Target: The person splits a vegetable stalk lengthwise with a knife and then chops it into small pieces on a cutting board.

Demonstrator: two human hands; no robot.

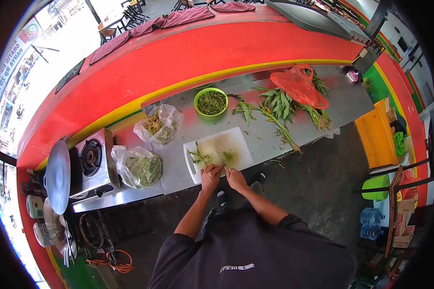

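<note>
My right hand (235, 178) is wrapped round the handle of a knife (221, 158), whose blade points away from me over the white cutting board (244, 150). Close beside it, my left hand (210, 176) has its fingers bent down onto the stems of some leafy greens (197, 155) at the board's near edge. To the right of the blade lies a small pile of chopped greens (228, 156). Beyond the board stands a green bowl (212, 117) filled with finely chopped greens (211, 102).
Whole water-spinach-like stalks (280, 126) spread over the steel counter (263, 144) at right, partly under a red plastic bag (300, 85). Two clear bags, one of trimmings (155, 124) and one of greens (146, 170), stand left, near a gas stove (92, 159) and a big wok (58, 177).
</note>
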